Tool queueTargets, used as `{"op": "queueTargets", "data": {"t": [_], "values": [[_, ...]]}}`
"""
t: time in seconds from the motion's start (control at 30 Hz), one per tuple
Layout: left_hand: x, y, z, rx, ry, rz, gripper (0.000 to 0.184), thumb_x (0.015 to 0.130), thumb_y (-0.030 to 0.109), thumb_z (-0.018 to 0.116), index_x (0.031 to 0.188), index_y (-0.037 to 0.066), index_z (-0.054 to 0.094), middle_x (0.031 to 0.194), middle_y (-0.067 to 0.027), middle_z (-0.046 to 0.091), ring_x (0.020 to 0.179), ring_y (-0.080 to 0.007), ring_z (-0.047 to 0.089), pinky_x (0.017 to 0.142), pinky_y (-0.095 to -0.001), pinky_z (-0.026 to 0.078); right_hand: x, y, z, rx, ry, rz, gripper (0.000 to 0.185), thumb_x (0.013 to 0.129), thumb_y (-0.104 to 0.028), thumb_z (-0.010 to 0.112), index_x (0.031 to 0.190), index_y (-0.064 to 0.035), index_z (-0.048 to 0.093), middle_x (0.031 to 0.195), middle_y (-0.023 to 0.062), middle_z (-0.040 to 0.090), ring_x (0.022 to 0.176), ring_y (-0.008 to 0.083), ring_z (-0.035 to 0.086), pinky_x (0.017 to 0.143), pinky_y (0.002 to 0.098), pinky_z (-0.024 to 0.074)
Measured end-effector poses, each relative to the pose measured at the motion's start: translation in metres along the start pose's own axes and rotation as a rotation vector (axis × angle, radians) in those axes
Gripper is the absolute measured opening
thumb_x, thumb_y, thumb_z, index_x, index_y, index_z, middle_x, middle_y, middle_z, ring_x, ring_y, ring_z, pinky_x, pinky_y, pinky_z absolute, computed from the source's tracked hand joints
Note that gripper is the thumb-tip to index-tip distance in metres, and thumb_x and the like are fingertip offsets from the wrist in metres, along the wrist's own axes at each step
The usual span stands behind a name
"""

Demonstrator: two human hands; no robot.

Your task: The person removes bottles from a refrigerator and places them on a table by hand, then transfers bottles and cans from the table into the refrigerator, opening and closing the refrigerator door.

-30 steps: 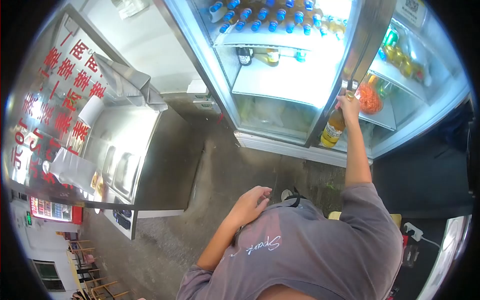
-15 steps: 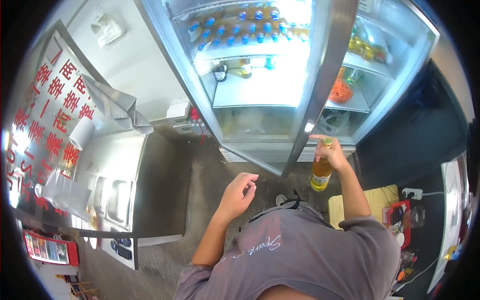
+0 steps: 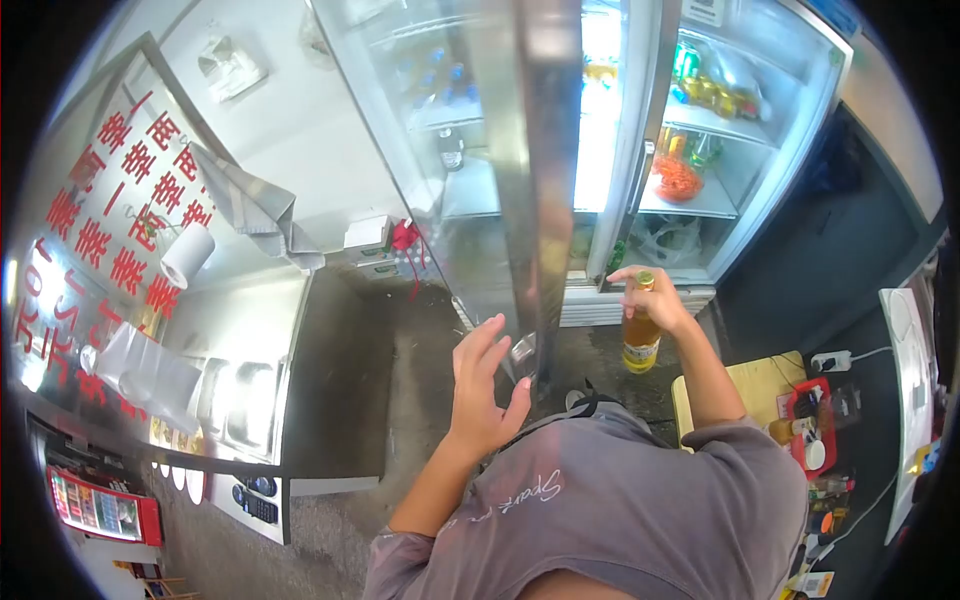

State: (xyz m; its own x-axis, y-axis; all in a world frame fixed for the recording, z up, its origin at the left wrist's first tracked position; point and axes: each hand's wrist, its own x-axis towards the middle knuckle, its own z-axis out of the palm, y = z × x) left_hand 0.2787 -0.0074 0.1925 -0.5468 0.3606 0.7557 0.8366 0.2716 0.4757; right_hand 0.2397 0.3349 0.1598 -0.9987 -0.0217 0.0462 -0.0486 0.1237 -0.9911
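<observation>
Amber bottle [image 3: 641, 335], count one, right of centre, neck gripped in the right hand [image 3: 657, 298].
Gold top, pale label, yellowish lower end. Left hand [image 3: 483, 390], centre: open, fingers spread, near the edge of one open fridge door [image 3: 538, 200]. Door stands before the left shelves; one dark bottle [image 3: 451, 150] visible through glass. Upper right: one orange bundle [image 3: 677, 180] on a shelf. Lower right: one red tray [image 3: 826, 455].
</observation>
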Motion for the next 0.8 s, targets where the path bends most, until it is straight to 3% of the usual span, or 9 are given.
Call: {"op": "queueTargets", "data": {"t": [0.07,0.17,0.33,0.6,0.7,0.73,0.8], "values": [[-0.012,-0.002,-0.007,0.067,0.076,0.054,0.069,0.078,0.004,0.069,0.142,0.0,0.042,0.147,-0.0261,0.044,0.129,-0.0401,0.048,0.107,-0.0475,0.038,0.008,-0.002,0.011,-0.017,-0.032,-0.021,0.03,0.08,0.003,0.064,0.11,0.0057,0.068,0.062,0.0031,0.06,0.058,0.0131,0.06,0.059,0.0265,0.0459],[-0.035,0.001,-0.017,0.095,0.247,-0.025,0.073,0.077,0.006,0.071,0.142,-0.004,0.039,0.142,-0.0262,0.044,0.127,-0.0378,0.047,0.108,-0.0477,0.037,0.023,-0.001,0.027,0.017,-0.068,-0.03,0.029,0.08,0.004,0.063,0.109,0.0065,0.068,0.063,0.003,0.06,0.057,0.0135,0.061,0.058,0.0263,0.0455],[-0.062,-0.001,-0.031,0.167,0.573,-0.153,0.082,0.083,0.022,0.068,0.148,-0.003,0.025,0.146,-0.0231,0.039,0.133,-0.0318,0.039,0.109,-0.0467,0.032,0.052,0.007,0.053,0.028,-0.086,-0.063,0.026,0.081,0.002,0.065,0.107,0.0057,0.067,0.062,0.0036,0.061,0.057,0.0133,0.062,0.057,0.0258,0.0445],[-0.058,-0.018,-0.06,0.454,0.761,-0.262,0.087,0.087,0.03,0.071,0.151,0.001,0.019,0.158,-0.0226,0.026,0.145,-0.0375,0.029,0.118,-0.0529,0.02,0.128,0.019,0.081,0.093,-0.068,-0.101,0.02,0.082,0.0,0.065,0.102,0.003,0.068,0.065,0.0052,0.064,0.058,0.0127,0.061,0.057,0.0261,0.0423],[-0.05,-0.03,-0.06,0.647,0.838,-0.272,0.089,0.083,0.025,0.07,0.151,0.003,0.017,0.155,-0.0283,0.025,0.144,-0.0421,0.028,0.117,-0.0582,0.021,0.175,0.035,0.087,0.113,-0.043,-0.144,0.02,0.082,0.0,0.065,0.102,0.0028,0.068,0.065,0.0056,0.064,0.058,0.0124,0.061,0.056,0.0254,0.04],[-0.049,-0.036,-0.054,0.799,0.855,-0.226,0.081,0.083,0.023,0.07,0.148,0.008,0.024,0.152,-0.028,0.031,0.141,-0.0446,0.034,0.114,-0.0596,0.027,0.188,0.033,0.087,0.088,-0.033,-0.098,0.021,0.082,-0.001,0.065,0.103,0.0023,0.068,0.065,0.0053,0.064,0.058,0.0122,0.06,0.056,0.0241,0.0384],[-0.049,-0.052,-0.047,0.868,0.675,0.015,0.079,0.081,0.022,0.07,0.146,0.009,0.027,0.15,-0.0283,0.035,0.138,-0.0452,0.038,0.11,-0.0594,0.033,0.228,0.049,0.087,0.141,-0.032,-0.121,0.021,0.082,-0.001,0.066,0.103,0.0016,0.069,0.065,0.0049,0.065,0.058,0.0113,0.059,0.055,0.0237,0.0376]]}}
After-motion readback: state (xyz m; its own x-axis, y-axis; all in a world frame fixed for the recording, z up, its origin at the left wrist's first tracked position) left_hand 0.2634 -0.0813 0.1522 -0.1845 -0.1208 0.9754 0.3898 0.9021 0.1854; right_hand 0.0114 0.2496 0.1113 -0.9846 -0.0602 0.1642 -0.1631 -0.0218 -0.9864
